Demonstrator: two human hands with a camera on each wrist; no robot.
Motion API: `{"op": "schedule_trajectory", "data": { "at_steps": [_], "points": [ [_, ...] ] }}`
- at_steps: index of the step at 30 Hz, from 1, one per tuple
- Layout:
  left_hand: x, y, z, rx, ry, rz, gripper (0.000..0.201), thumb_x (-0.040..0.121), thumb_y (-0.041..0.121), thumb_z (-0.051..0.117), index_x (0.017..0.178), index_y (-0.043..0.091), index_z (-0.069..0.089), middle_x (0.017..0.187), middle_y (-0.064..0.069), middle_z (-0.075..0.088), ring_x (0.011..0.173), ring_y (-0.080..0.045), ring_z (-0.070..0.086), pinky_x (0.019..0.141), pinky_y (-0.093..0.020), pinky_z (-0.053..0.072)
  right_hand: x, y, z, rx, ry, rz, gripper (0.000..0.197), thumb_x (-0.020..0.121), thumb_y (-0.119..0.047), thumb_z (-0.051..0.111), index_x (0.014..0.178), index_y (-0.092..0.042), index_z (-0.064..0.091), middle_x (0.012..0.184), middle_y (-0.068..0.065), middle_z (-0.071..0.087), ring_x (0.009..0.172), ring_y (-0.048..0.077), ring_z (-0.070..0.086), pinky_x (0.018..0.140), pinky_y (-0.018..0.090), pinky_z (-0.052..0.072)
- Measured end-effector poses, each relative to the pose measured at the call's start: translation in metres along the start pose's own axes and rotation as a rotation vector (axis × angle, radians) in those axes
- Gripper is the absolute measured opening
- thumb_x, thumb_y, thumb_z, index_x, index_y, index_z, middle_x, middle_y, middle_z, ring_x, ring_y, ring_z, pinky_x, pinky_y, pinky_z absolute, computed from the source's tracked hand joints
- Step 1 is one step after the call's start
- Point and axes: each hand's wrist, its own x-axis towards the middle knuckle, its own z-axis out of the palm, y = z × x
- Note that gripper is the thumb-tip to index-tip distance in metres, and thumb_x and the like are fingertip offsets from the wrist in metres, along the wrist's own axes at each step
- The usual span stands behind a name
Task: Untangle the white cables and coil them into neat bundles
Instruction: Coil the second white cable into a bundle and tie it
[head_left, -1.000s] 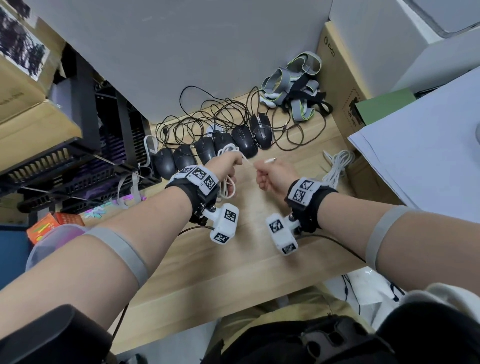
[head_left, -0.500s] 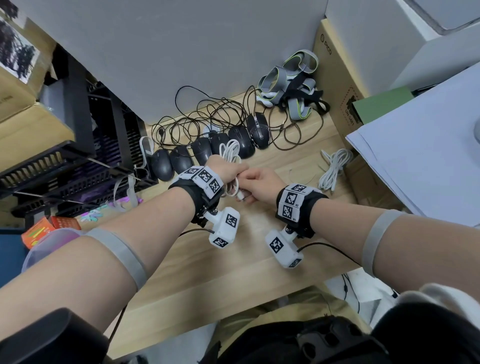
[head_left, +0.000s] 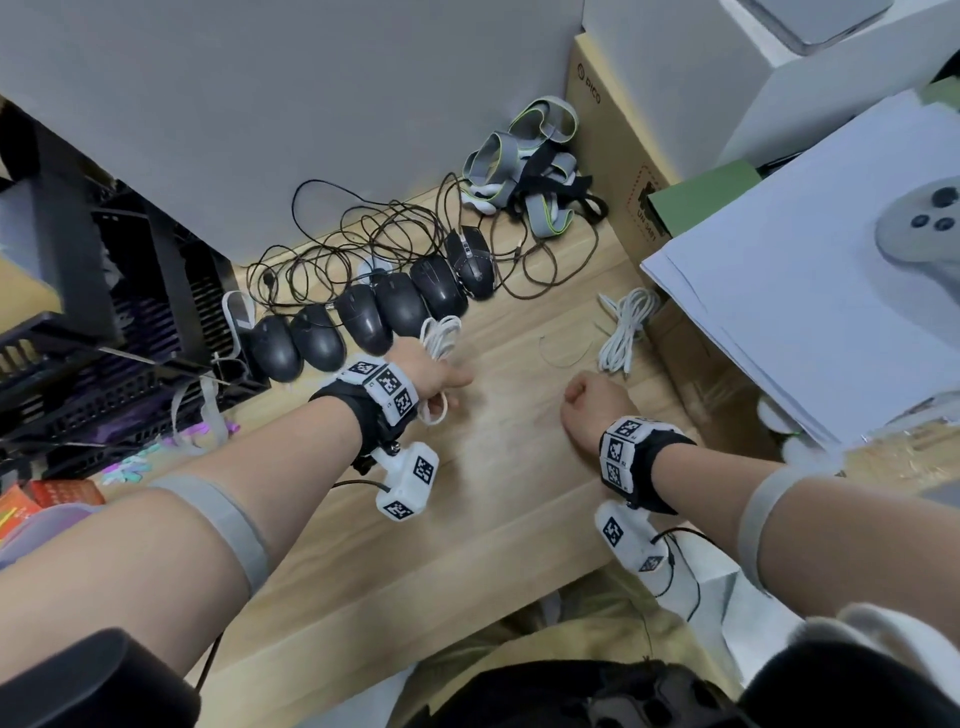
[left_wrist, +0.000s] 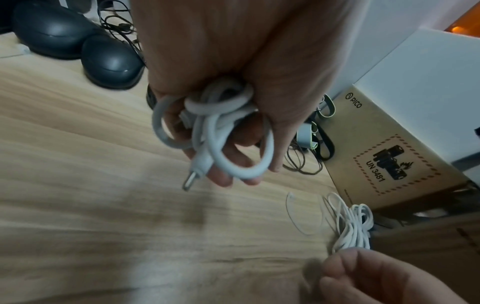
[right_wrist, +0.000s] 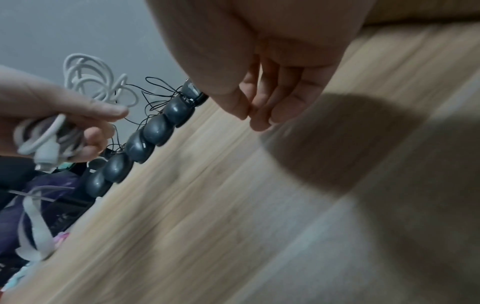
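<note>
A: Mice (head_left: 374, 317), black, sit in a row at the far left of the wooden table (head_left: 467, 519). What is next to them?

B: The left hand (head_left: 436, 371), fingers curled round a coiled white cable (left_wrist: 221, 131), its plug (left_wrist: 193, 172) poking out below.

A: And further right?

B: The right hand (head_left: 592, 402), loosely curled, holding nothing. Beyond it a second white cable bundle (head_left: 626, 327) lies on the table just beside a cardboard box (head_left: 618, 135).
</note>
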Motion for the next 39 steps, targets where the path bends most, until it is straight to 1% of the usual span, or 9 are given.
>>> {"op": "schedule_trajectory", "data": {
  "at_steps": [7,10,13,16,20,25,30,35,39],
  "points": [
    [-0.004,-0.008,0.000,-0.023,0.019,0.033,0.040,0.085,0.037,0.077,0.061,0.010,0.060,0.043,0.002,0.061,0.034,-0.009,0.056,0.037,-0.018,0.043,0.023,-0.010,-0.006,-0.198,0.072,-0.199,0.036,0.089,-0.028,0.053,0.124,-0.022,0.057,0.111,0.005,0.069,0.101,0.030,0.064,0.087,0.038,0.053],
    [-0.006,-0.012,-0.001,-0.046,0.022,0.027,0.046,0.083,0.045,0.077,0.064,0.008,0.056,0.051,-0.007,0.063,0.046,-0.021,0.064,0.051,-0.030,0.056,0.035,-0.024,-0.002,-0.328,0.051,-0.174,0.025,0.089,-0.030,0.053,0.112,-0.023,0.062,0.108,0.005,0.068,0.093,0.031,0.064,0.085,0.040,0.053],
    [-0.010,-0.018,-0.001,-0.040,0.035,-0.008,0.056,0.086,0.055,0.069,0.061,0.009,0.049,0.037,-0.004,0.051,0.028,-0.015,0.050,0.043,-0.021,0.046,0.037,-0.031,0.006,-0.408,0.027,-0.139,0.011,0.091,-0.022,0.056,0.095,-0.022,0.067,0.110,0.003,0.057,0.086,0.029,0.063,0.074,0.035,0.048],
    [-0.012,-0.020,-0.002,-0.022,0.054,-0.041,0.059,0.082,0.059,0.068,0.059,0.008,0.049,0.034,-0.004,0.047,0.029,-0.018,0.047,0.048,-0.024,0.045,0.035,-0.036,0.014,-0.443,-0.023,-0.248,0.012,0.094,-0.017,0.051,0.092,-0.017,0.063,0.108,0.004,0.048,0.077,0.028,0.060,0.069,0.036,0.046],
    [-0.010,-0.016,-0.003,-0.047,0.039,-0.058,0.046,0.076,0.050,0.070,0.067,0.010,0.051,0.047,-0.012,0.051,0.035,-0.023,0.048,0.049,-0.024,0.042,0.024,-0.043,0.017,-0.059,-0.064,-0.337,0.007,0.094,-0.022,0.050,0.090,-0.018,0.054,0.084,0.003,0.060,0.071,0.024,0.058,0.069,0.035,0.049],
    [-0.008,-0.003,-0.005,0.043,-0.006,-0.032,0.018,0.081,0.016,0.070,0.077,0.001,0.062,0.046,-0.013,0.059,0.032,-0.021,0.051,0.039,-0.019,0.040,0.004,-0.071,0.016,0.676,-0.378,-0.127,0.017,0.093,-0.004,0.049,0.080,-0.012,0.057,0.068,0.009,0.055,0.050,0.016,0.060,0.052,0.029,0.047],
    [-0.010,0.013,-0.004,0.118,-0.050,-0.013,0.014,0.081,0.006,0.067,0.069,0.002,0.060,0.049,-0.012,0.059,0.029,-0.016,0.049,0.034,-0.016,0.038,-0.008,-0.099,-0.001,0.751,-0.531,-0.194,0.026,0.094,0.001,0.041,0.073,-0.008,0.053,0.063,0.010,0.053,0.045,0.017,0.058,0.040,0.021,0.042],
    [-0.015,0.024,0.002,0.154,-0.038,0.032,0.023,0.080,-0.003,0.063,0.064,0.008,0.050,0.055,-0.009,0.055,0.034,-0.015,0.053,0.032,-0.017,0.039,-0.014,-0.112,-0.012,0.885,-0.393,-0.213,0.015,0.072,-0.006,0.045,0.059,-0.011,0.050,0.057,0.009,0.046,0.047,0.021,0.044,0.049,0.028,0.032],
    [-0.012,0.028,0.003,0.187,-0.003,0.049,0.020,0.079,-0.001,0.070,0.067,0.007,0.055,0.061,-0.009,0.058,0.045,-0.020,0.055,0.033,-0.019,0.040,-0.017,-0.113,-0.016,0.863,-0.362,-0.262,0.025,0.079,0.006,0.042,0.060,-0.006,0.052,0.059,0.012,0.055,0.050,0.021,0.052,0.049,0.026,0.038]
  ]
}}
